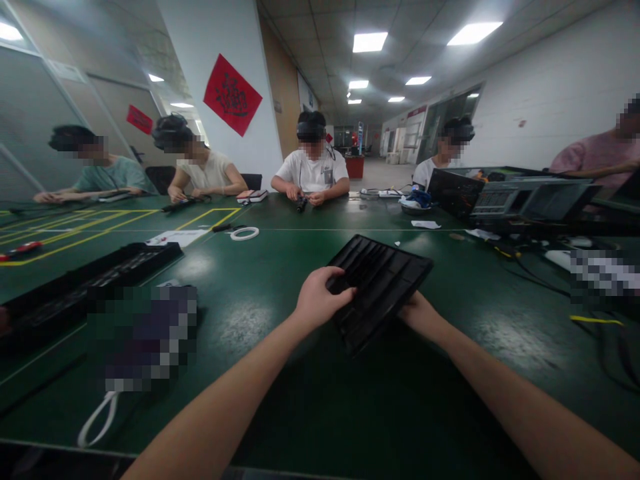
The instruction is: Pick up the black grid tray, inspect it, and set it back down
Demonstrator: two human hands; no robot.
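Observation:
A black plastic panel [381,283] with raised ribs across its face is held tilted above the green table in front of me. My left hand [323,295] grips its left side, the thumb and index finger curled over the ribbed face. At the lower right edge, my right hand [419,312] holds the panel from beneath. Most of the right fingers are hidden behind it.
To my left lie a long black tray [135,263] and a blurred dark item with a white strap [100,419]. A white ring [245,233] lies farther off. Right are an opened black case [515,197] and cables [540,273]. Several people sit around the table.

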